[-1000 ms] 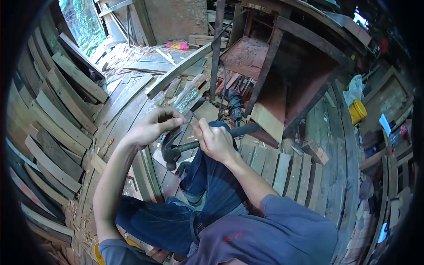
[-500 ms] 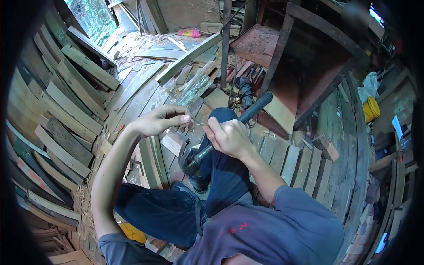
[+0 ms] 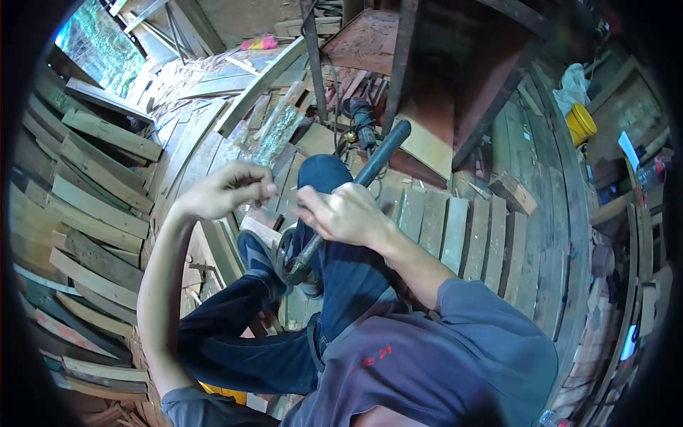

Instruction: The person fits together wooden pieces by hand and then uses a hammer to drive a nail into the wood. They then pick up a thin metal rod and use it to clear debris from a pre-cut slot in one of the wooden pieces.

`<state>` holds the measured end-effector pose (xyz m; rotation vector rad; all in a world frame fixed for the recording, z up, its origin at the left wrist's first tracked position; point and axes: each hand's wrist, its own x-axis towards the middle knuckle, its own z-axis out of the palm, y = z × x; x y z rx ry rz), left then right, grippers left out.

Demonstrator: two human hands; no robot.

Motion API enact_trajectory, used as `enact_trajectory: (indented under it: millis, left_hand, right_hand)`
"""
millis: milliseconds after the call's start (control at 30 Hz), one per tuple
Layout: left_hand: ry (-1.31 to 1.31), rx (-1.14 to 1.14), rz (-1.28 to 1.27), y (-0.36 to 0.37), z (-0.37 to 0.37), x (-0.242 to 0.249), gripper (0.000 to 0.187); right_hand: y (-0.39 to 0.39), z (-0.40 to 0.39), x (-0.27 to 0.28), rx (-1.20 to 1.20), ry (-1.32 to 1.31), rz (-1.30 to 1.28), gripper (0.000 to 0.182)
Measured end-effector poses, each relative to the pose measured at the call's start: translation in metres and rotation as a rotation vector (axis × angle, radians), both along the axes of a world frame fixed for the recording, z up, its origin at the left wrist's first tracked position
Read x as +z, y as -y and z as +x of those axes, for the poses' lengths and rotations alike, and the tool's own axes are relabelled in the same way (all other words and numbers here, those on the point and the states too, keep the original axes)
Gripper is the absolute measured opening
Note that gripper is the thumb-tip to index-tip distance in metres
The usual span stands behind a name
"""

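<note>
My right hand (image 3: pixel 347 215) is closed round the dark handle of a hammer (image 3: pixel 384 151), above my raised knee. The handle slants up to the right, and the hammer's metal head end hangs low near my shoes. Its thumb and forefinger point towards my left hand (image 3: pixel 229 191), which is held a short way off with the fingers curled in. Anything between the left fingertips is too small to make out. The two hands are apart. Below them are my jeans (image 3: pixel 331 249) and a shoe (image 3: pixel 257 252).
Curved wooden boards (image 3: pixel 99 235) lean in rows on the left. A dark wooden cabinet frame (image 3: pixel 455 92) stands ahead, with a corded power tool (image 3: pixel 363 124) beside it. Wooden slats (image 3: pixel 455 231) lie on the right, near a wood block (image 3: pixel 514 192). A yellow bucket (image 3: pixel 580 122) stands farther right.
The view has turned, so the surroundings sit farther left. My left fingers have curled in more and the hands are slightly farther apart. One shoe has come forward beside the hammer's head.
</note>
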<state>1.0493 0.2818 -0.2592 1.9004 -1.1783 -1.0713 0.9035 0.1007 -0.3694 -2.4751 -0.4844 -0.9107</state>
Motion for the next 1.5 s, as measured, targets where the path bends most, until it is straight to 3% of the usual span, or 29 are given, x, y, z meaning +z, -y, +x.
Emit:
enact_trajectory:
  millis: [67,200,300,400,433,533,567,700,833,933,1000,1067,1200,1367,1500]
  left_hand:
    - [0.048,0.046,-0.016,0.004,0.010,0.000,0.034]
    - [-0.006,0.168,-0.079,0.007,0.031,-0.015,0.032]
    - [-0.090,0.180,-0.127,0.021,0.033,-0.020,0.029]
    - [-0.142,0.144,-0.148,0.043,0.034,-0.027,0.027]
    - [-0.173,0.149,-0.172,0.050,0.036,-0.035,0.026]
    - [-0.173,0.117,-0.225,0.076,0.032,-0.046,0.026]
    - [-0.169,0.102,-0.228,0.084,0.027,-0.046,0.025]
    - [-0.179,0.072,-0.267,0.107,0.013,-0.054,0.022]
    - [-0.173,0.093,-0.263,0.117,0.009,-0.063,0.019]
    - [-0.141,0.074,-0.279,0.119,0.009,-0.064,0.019]
    - [-0.147,0.099,-0.305,0.117,0.010,-0.064,0.018]
    - [-0.126,0.094,-0.316,0.114,0.013,-0.060,0.019]
    - [-0.124,0.132,-0.383,0.105,0.009,-0.050,0.021]
    - [-0.154,0.114,-0.411,0.088,0.009,-0.037,0.020]
    - [-0.169,0.164,-0.454,0.073,0.005,-0.030,0.018]
  right_hand:
    - [0.013,-0.008,-0.007,-0.072,-0.100,-0.008,0.022]
    - [0.055,-0.028,-0.039,-0.216,-0.080,0.211,0.019]
    - [0.092,-0.062,-0.053,-0.497,-0.160,0.419,0.018]
    - [0.125,-0.099,-0.081,-0.739,-0.226,0.609,0.027]
    - [0.146,-0.111,-0.118,-0.804,-0.236,0.641,0.040]
    - [0.162,-0.154,-0.169,-0.898,-0.547,1.016,0.047]
    - [0.160,-0.166,-0.178,-0.868,-0.589,1.231,0.051]
    - [0.145,-0.187,-0.198,-0.981,-0.642,1.699,0.048]
    - [0.144,-0.215,-0.259,-1.083,-0.603,1.620,0.021]
    - [0.133,-0.241,-0.285,-1.074,-0.619,1.540,0.020]
    - [0.133,-0.255,-0.314,-1.185,-0.721,1.249,0.018]
    - [0.125,-0.257,-0.306,-1.255,-0.848,0.871,0.018]
    - [0.124,-0.269,-0.332,-1.225,-0.832,1.051,0.022]
    - [0.121,-0.265,-0.318,-1.254,-0.885,0.861,0.019]
    - [0.116,-0.264,-0.319,-1.230,-0.837,0.908,0.021]
